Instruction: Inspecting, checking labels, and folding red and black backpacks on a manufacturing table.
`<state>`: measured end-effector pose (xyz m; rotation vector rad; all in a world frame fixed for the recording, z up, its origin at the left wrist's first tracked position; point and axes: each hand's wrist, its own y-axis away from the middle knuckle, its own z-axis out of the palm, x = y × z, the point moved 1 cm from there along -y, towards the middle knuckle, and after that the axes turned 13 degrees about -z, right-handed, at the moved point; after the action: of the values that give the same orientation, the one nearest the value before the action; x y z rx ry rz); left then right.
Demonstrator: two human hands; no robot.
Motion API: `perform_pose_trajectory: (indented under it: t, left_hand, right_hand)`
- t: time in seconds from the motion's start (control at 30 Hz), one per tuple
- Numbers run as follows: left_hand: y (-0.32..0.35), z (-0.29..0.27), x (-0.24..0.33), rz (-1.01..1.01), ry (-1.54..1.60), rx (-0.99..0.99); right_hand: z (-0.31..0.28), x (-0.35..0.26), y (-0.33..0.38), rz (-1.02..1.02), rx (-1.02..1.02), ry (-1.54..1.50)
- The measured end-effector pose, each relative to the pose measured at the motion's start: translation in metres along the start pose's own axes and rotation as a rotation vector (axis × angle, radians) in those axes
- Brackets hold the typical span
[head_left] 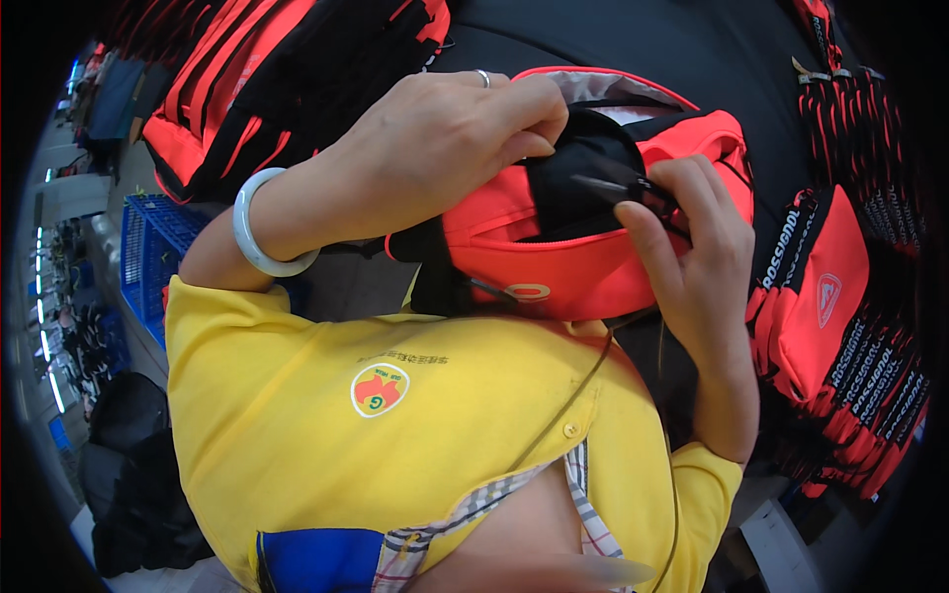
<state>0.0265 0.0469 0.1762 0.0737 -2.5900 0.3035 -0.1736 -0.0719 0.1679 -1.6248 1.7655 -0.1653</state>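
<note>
An open red bag [583, 262] with a zipped mouth, black inner fabric [593, 148] and silvery-grey lining [647, 87] rests in front of my chest. My left hand [474, 124], with a ring and a pale bangle on that arm, is closed at the bag's mouth, pinching the edge of the black fabric. In my right hand [697, 222] are dark thread snips [618, 186], held between thumb and fingers. Their pointed blades lie over the black fabric, toward my left hand. Part of the handle is hidden by my fingers.
Red and black bags [247, 89] are piled at the far left on the black-covered table [524, 35]. A red pouch [825, 287] and stacks of black and red straps [860, 376] lie at the right. A blue crate [148, 247] stands at the left.
</note>
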Motion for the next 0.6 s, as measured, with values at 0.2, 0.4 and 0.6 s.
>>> perform_pose_trajectory:
  t: [0.2,0.4,0.6]
  left_hand:
    - [0.034,-0.032,-0.015,-0.106,0.504,0.092]
    - [0.145,-0.100,-0.045,-0.760,0.687,-0.210]
    - [0.090,-0.108,-0.004,-0.476,0.279,0.135]
  right_hand:
    - [0.013,0.004,0.041,0.230,0.232,-0.243]
    - [0.021,0.002,0.050,0.361,0.372,-0.498]
    - [0.025,-0.002,0.047,0.401,0.341,-0.635]
